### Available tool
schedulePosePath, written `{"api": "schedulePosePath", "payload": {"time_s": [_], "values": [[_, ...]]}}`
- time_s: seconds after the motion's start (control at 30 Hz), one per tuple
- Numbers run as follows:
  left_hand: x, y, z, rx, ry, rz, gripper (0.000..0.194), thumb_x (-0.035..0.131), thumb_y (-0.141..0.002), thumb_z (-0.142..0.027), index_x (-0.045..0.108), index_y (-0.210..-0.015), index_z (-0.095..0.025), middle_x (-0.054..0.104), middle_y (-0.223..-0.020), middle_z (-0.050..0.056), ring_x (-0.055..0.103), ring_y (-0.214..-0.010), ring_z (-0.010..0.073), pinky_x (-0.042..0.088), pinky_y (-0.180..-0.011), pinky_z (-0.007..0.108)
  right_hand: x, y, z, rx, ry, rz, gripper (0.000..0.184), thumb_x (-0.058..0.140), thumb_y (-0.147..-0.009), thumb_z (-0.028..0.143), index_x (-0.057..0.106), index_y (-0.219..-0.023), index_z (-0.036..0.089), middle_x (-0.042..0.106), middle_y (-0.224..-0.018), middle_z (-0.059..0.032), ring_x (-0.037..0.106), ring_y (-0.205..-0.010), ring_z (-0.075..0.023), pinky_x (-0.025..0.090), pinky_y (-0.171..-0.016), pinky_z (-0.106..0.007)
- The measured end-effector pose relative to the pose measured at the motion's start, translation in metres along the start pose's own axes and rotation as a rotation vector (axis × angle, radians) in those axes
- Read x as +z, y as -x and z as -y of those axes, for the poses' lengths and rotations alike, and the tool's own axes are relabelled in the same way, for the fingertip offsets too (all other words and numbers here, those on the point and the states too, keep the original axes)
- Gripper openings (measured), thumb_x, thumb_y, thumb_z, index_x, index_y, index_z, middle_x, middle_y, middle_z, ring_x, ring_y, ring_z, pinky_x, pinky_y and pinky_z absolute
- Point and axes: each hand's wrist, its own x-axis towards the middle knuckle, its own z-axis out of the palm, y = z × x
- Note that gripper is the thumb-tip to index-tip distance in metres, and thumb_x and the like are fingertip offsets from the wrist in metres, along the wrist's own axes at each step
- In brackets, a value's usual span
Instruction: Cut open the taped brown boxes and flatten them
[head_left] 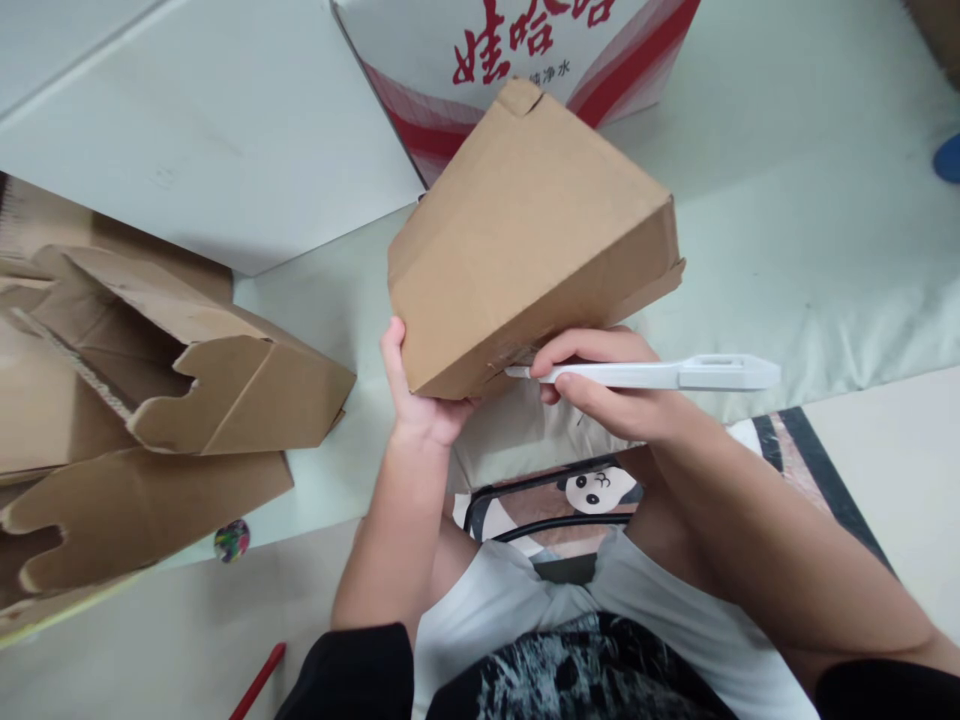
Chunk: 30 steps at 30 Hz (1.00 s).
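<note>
My left hand (427, 400) grips the lower left corner of a brown cardboard box (525, 220), thumb on its side and the other fingers hidden beneath. The box is tilted, its near narrow side facing me. In my right hand (615, 385) is a slim white pen-shaped cutter (637, 375), pinched close to its tip. That tip meets the near side of the box, beside a patch of what looks like clear tape. Whether it has gone into the cardboard I cannot tell.
Opened cardboard boxes (247, 400) are stacked at the left. Behind the held box stands a white carton with red lettering (525, 45). A small multicoloured ball (232, 540) lies near the table edge, and a red stick-like object (259, 680) shows lower left. A panda-print bag (592, 490) sits below my hands.
</note>
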Motion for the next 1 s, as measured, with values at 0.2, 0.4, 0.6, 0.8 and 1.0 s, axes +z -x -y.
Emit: {"api": "schedulePosePath", "payload": {"time_s": [0.2,0.4,0.6,0.8,1.0], "values": [[0.0021,0.0011,0.0003,-0.012,0.031,-0.050,0.059,0.043,-0.092,-0.077,0.069,-0.109,-0.026,0.070,-0.082,0.006,0.068,-0.069,0.0252,0.055,-0.049,0.032,-0.0004,0.0007,0.0003,0.016,-0.001,0.008,0.013,0.063,-0.092,0.023,0.075,-0.093,0.017,0.078,-0.074,-0.0004,0.072,-0.065,-0.0108,0.054,-0.060,-0.019],[0.0008,-0.0003,0.0024,0.044,-0.020,-0.022,0.058,0.046,-0.091,-0.076,0.067,-0.112,-0.026,0.071,-0.088,0.006,0.069,-0.075,0.0262,0.056,-0.052,0.033,-0.0012,0.0009,0.0005,0.049,0.008,0.018,0.014,0.062,-0.092,0.024,0.074,-0.093,0.018,0.078,-0.076,-0.0002,0.072,-0.066,-0.0118,0.054,-0.062,-0.021],[-0.0011,-0.0013,0.0043,0.057,-0.055,-0.003,0.059,0.048,-0.089,-0.077,0.067,-0.114,-0.027,0.072,-0.096,0.008,0.071,-0.084,0.0284,0.058,-0.057,0.035,-0.0005,0.0008,0.0029,0.103,0.035,0.033,0.015,0.062,-0.090,0.025,0.075,-0.094,0.019,0.078,-0.077,-0.0004,0.071,-0.067,-0.0126,0.052,-0.062,-0.022],[0.0058,0.0021,0.0027,0.034,-0.031,-0.045,0.056,0.045,-0.092,-0.074,0.067,-0.112,-0.027,0.070,-0.088,0.006,0.069,-0.074,0.0255,0.055,-0.051,0.032,-0.0004,0.0009,0.0033,0.136,0.050,0.045,0.017,0.061,-0.089,0.027,0.075,-0.094,0.019,0.077,-0.077,-0.0005,0.071,-0.067,-0.0134,0.052,-0.062,-0.023],[0.0062,0.0012,0.0021,0.006,0.012,-0.038,0.055,0.045,-0.093,-0.074,0.068,-0.113,-0.028,0.071,-0.090,0.007,0.070,-0.075,0.0270,0.055,-0.052,0.034,-0.0004,0.0010,0.0043,0.089,0.077,0.026,0.016,0.060,-0.089,0.024,0.075,-0.092,0.019,0.077,-0.076,-0.0002,0.071,-0.066,-0.0134,0.053,-0.062,-0.024]]}}
